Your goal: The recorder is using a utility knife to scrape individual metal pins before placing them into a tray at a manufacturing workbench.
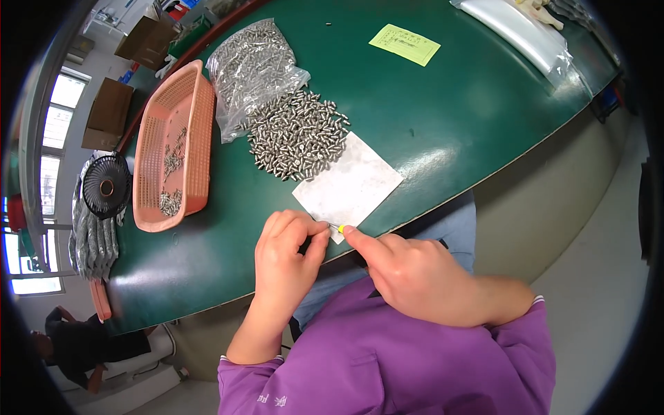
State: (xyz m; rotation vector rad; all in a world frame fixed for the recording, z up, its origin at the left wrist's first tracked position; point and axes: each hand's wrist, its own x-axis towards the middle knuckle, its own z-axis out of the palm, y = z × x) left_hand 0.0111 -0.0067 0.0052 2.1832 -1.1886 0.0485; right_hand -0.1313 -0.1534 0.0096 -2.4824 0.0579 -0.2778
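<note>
My left hand (283, 250) is closed in a pinch, thumb against forefinger, on a small metal piece that the fingertips mostly hide. Across from it, my right hand (422, 273) grips a thin tool (341, 228) with a yellow end and a short metal shaft; its kind is hard to make out. The shaft points left and meets the left fingertips. Both hands are over the near corner of a white paper sheet (360, 176), at the table's edge. On the far side of the sheet lies a heap of small silver, bullet-shaped metal pieces (297, 135).
A clear plastic bag (252, 62) full of similar pieces lies behind the heap. Left of it stands a pink plastic basket (204, 138) with a few pieces inside. A yellow paper slip (404, 45) lies farther back on the green table (477, 104). A black fan (107, 185) is beyond the basket.
</note>
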